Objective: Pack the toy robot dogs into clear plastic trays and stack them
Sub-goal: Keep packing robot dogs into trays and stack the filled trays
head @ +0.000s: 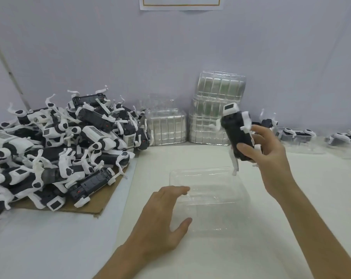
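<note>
Our right hand (269, 150) grips a black-and-white plastic toy robot dog (238, 135), upright above the far edge of a clear plastic tray (209, 200). Our left hand (162, 216), fingers relaxed, touches the tray's near-left rim. The heaped dogs (59, 148) lie to its left.

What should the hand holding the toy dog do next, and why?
Probably lower the toy robot dog into the clear plastic tray. The right hand grips the dog in the air above the tray's far right corner, the tray looks empty, and the left hand touches its left edge with relaxed fingers, seemingly steadying it.
</note>
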Tool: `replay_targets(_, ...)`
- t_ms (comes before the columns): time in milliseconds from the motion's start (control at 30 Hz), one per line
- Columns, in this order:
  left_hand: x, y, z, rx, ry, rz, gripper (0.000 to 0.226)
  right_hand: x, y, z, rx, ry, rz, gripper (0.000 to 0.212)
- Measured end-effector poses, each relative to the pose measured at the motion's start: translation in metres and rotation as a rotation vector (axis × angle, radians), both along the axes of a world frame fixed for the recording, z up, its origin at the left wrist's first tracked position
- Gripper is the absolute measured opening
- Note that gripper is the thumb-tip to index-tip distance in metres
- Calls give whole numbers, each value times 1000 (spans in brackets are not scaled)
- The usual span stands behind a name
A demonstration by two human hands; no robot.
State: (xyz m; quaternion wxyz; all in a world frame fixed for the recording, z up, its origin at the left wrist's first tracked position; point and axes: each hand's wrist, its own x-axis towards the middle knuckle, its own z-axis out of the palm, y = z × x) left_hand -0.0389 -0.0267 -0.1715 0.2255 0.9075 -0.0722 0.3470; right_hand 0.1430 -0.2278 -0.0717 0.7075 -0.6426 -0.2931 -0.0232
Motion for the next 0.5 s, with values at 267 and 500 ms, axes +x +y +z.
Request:
replay_targets(267, 0, -6, 3, -309, 11, -22, 90, -24, 18, -14, -392, -366, 60, 44)
replay_targets(500, 2, 1, 3, -372, 16, -36, 88, -13, 16, -25, -592, -265, 131, 41)
